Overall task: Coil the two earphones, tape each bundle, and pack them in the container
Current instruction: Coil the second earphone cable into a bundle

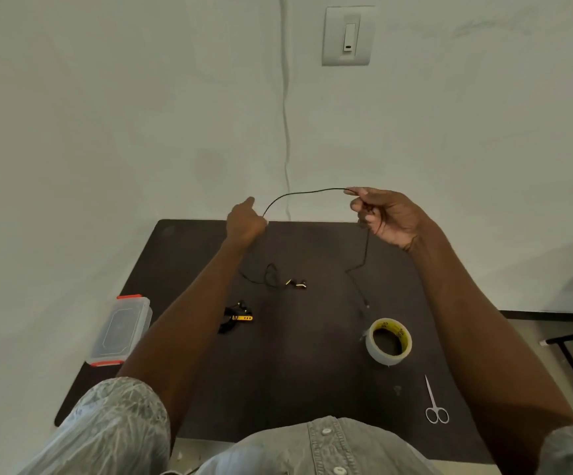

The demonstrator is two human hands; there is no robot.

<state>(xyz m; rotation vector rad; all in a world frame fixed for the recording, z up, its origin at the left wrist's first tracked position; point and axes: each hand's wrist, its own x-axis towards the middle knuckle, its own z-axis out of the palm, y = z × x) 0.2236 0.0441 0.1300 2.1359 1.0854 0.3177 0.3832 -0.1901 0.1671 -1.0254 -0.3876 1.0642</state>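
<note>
Both hands are raised above the far half of the dark bench (295, 389), stretching a black earphone cable (307, 193) between them. The left hand (244, 221) has its grip curled around the cable at its right side, forefinger pointing up and away toward the wall. The right hand (386, 214) pinches the cable between thumb and fingertips, palm turned toward the camera. Between the hands the cable arcs with its long axis running left to right, roughly level. From the left hand one end drops to the bench, makes a small loop and ends in the earbuds (297, 284), which lie near the middle and point right. From the right hand the other end hangs down in a kinked line, its plug (367, 306) resting on the bench just beyond the tape roll (388, 341). A second earphone (237, 317), black and yellow, lies bunched left of centre. A clear container (122, 330) with red clips sits at the bench's left edge, its long axis running near to far. Small scissors (434, 402) lie near the right corner, tips pointing away.
</note>
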